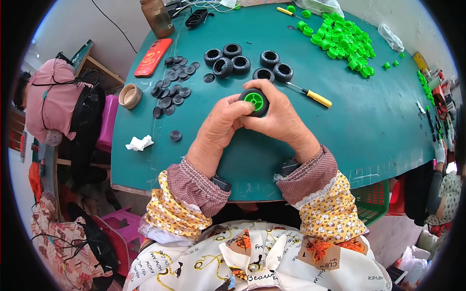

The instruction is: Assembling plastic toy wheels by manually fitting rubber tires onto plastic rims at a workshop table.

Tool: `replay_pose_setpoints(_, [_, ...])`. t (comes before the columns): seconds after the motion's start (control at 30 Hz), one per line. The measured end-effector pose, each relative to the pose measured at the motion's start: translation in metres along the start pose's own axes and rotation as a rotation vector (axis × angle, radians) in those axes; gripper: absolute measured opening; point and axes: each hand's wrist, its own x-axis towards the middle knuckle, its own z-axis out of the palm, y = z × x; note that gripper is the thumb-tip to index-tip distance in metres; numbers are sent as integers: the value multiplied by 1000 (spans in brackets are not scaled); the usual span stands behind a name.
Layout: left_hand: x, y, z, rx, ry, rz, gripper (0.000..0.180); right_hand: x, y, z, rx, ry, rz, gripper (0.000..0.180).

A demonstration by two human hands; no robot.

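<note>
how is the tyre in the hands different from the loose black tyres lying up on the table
The black rubber tyre in both hands has a green plastic hub pressed in; the loose black tyres on the green table are hollow. The held one is lifted, face toward the camera; the loose ones lie flat. Both kinds are black, ribbed rings of similar size.

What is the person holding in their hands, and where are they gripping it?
A small toy wheel, black tyre with green hub, held by both hands, fingertips around the tyre's rim.
</note>
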Motion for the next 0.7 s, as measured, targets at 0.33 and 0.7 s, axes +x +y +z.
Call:
replay_pose_setpoints(0.33, [8,-8,1,-123,111,118,25,-1,7,8,18,183,122,65])
replay_pose_setpoints(0.7, [8,-14,12,214,204,291,39,-3,17,13,897,151,474,33])
